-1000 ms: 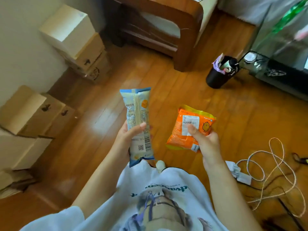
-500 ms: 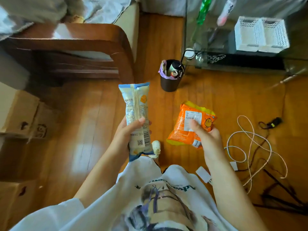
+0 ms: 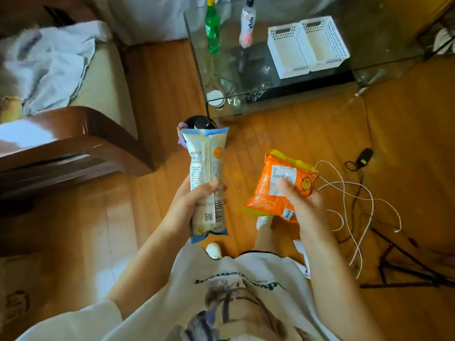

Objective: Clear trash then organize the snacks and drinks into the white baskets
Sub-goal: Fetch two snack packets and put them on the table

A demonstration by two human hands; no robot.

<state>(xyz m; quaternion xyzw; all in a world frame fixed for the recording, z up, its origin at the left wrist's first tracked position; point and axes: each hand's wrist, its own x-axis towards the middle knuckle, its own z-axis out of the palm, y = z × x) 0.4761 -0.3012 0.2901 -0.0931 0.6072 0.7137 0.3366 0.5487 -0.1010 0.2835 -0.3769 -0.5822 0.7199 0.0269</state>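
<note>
To do this step well, both packets should be carried to the two white perforated plastic baskets (image 3: 309, 46) on the glass bench (image 3: 384, 33) at one o'clock. The left grip (image 3: 189, 207) was curled around a tall pale blue-edged snack packet (image 3: 208, 173); the right grip (image 3: 301, 205) pinched a puffy orange snack bag (image 3: 268, 190).

Tall blue-white snack pack (image 3: 208, 178) upright, back seam facing cam. Orange pack (image 3: 275, 185) at its 3 o'clock, tilted, white label up. Two white baskets (image 3: 307, 45) side by side, touching, on glass tabletop (image 3: 384, 33) at 1 o'clock; green bottle (image 3: 213, 28) & pink-white bottle (image 3: 246, 25) upright at 12.
</note>
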